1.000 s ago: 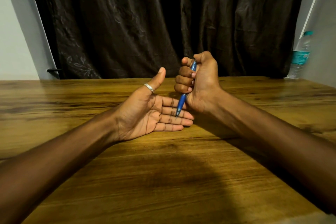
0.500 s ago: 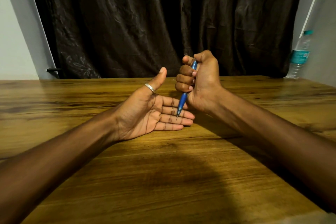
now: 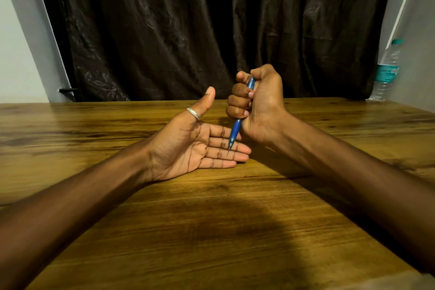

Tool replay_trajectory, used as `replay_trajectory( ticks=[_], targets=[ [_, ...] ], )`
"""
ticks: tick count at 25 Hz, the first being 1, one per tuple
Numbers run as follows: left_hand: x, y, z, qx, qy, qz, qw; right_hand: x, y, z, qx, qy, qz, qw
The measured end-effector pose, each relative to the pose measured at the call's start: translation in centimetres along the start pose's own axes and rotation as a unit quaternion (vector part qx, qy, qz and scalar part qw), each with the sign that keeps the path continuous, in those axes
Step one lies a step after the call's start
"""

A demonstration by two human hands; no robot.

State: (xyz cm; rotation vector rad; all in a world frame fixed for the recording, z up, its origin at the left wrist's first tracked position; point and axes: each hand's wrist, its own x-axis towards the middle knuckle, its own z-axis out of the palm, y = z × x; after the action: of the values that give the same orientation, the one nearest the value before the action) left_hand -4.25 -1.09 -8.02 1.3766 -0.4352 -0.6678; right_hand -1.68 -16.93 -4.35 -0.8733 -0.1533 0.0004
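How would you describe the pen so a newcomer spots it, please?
Above the wooden table, the right hand makes a fist. The pen juts down from it toward the open left hand, the only slim blue thing here.

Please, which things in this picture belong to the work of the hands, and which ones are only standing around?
In use:
- blue pen, gripped in the right hand, tip down
- left hand, palm up under the tip, fingers straight

Just there:
- water bottle, far right
- dark curtain behind
- wooden table
- ring on the left thumb
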Motion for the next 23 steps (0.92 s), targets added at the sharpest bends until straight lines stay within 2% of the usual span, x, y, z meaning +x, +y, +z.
replay_trajectory(
  ticks=[23],
  targets=[
    [-0.29,0.01,0.23,0.042,0.014,0.007,0.999,-0.11,-0.31,0.13,-0.002,0.014,0.005,1.000]
  ],
)
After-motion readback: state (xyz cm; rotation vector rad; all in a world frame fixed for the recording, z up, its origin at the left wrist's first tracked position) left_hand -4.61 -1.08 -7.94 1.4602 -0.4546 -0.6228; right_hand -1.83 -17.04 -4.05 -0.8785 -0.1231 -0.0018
